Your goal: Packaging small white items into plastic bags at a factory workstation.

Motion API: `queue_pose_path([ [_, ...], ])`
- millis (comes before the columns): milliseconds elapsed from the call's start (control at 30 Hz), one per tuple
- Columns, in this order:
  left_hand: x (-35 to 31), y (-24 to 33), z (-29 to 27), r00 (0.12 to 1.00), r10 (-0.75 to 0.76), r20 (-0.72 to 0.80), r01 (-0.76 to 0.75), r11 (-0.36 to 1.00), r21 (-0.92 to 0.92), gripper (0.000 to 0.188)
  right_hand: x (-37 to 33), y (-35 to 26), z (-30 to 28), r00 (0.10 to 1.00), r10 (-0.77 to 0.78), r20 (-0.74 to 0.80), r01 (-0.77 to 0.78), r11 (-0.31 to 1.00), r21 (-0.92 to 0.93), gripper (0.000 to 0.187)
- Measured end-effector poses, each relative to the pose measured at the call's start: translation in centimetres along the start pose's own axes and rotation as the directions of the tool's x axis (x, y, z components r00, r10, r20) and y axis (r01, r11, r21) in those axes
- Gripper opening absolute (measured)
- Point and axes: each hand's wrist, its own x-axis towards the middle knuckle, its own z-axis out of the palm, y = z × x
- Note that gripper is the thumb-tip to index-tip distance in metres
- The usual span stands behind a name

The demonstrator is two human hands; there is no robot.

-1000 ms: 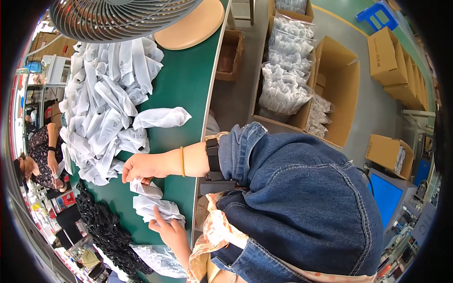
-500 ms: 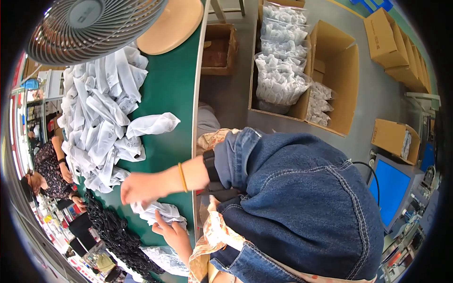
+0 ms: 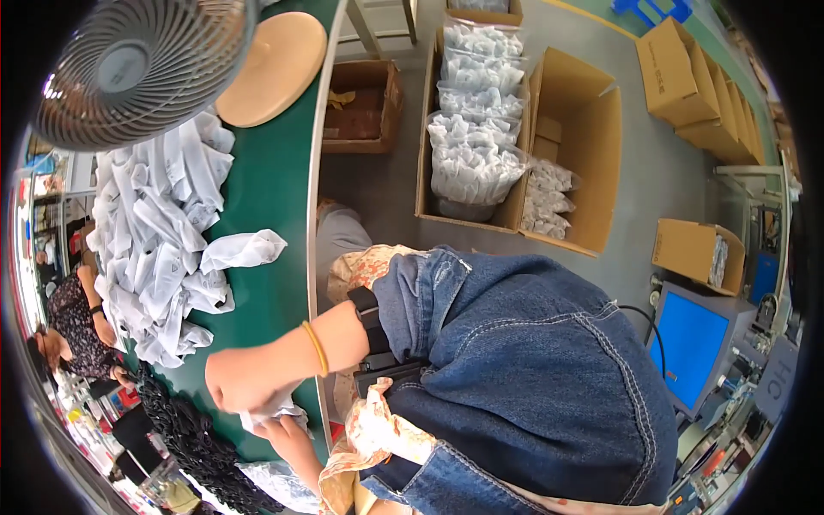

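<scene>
My right hand (image 3: 245, 378), with a yellow band at the wrist, is bent into a fist over a white plastic bag (image 3: 296, 417) on the green table. Its fingertips are partly hidden against the bag. Lower down, my left hand (image 3: 287, 442) pinches the same bag, its fingers close to the right hand. Most of the bag is covered by both hands. Beyond them lies a large heap of filled white plastic bags (image 3: 159, 232), with one bag (image 3: 245, 251) apart at its near side. Black cords (image 3: 184, 429) are piled left of my hands.
A fan (image 3: 129, 69) on a round beige base (image 3: 275, 73) stands at the table's (image 3: 266, 180) upper end. Cardboard boxes (image 3: 579, 94) with bagged white packets stand on the floor. A clear plastic bag (image 3: 279, 482) lies near my left forearm. Across the table is another person (image 3: 73, 322).
The view has shifted, so the table sits farther left. My right hand has come down closer to my left hand, and both now cover more of the white plastic bag.
</scene>
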Motion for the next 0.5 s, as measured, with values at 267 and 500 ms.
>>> queue_pose_path([
  [267, 0.1, 1.3, 0.3, 0.999, 0.007, -0.048, -0.009, 0.999, -0.049, 0.058, 5.1, 7.4, -2.1, 0.943, 0.059, -0.328, -0.156, 0.948, -0.278, 0.017],
  [500, 0.4, 1.0, 0.4, 0.998, -0.026, -0.065, 0.019, 0.994, -0.108, 0.057, 0.1, 4.7, 1.3, 0.956, -0.045, -0.29, -0.248, 0.408, -0.879, 0.026],
])
